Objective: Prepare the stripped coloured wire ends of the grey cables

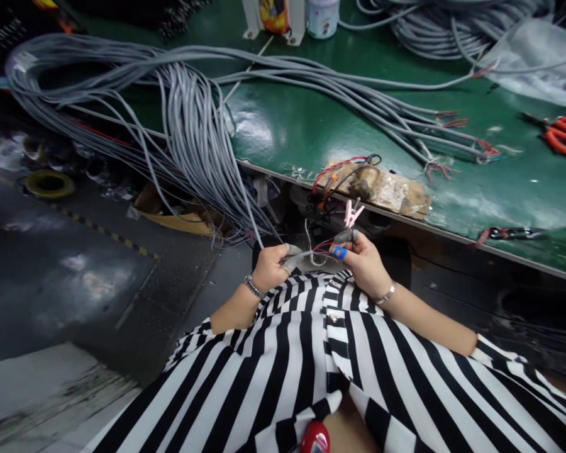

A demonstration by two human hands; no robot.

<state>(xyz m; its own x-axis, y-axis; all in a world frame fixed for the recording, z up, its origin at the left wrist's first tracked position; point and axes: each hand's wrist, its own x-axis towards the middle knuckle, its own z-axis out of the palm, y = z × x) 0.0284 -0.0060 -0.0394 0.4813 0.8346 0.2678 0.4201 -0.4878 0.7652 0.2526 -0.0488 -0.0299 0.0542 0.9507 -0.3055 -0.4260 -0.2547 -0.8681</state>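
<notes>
My left hand [272, 267] is closed around a grey cable [304, 255] close to its stripped end, its fingertips covered in grey. From that end fan out thin red wires [324, 246] and a pale strand [309, 234]. My right hand [362, 259], with a blue wrap on one finger, pinches the tips of the thin wires. Just beyond the right fingers, a pink clothespin [353, 215] stands at the bench edge beside a wooden block [396, 192] with red and black leads. A large bundle of grey cables [193, 113] hangs over the edge to the left.
On the green bench [292, 126] lie stripped cable ends [453, 157], orange-handled scissors [563, 135] and a black-handled tool [514, 233]. A cable coil [443, 31] and plastic bag [540, 63] sit at the back right. A yellow tape roll [49, 184] is low at the left.
</notes>
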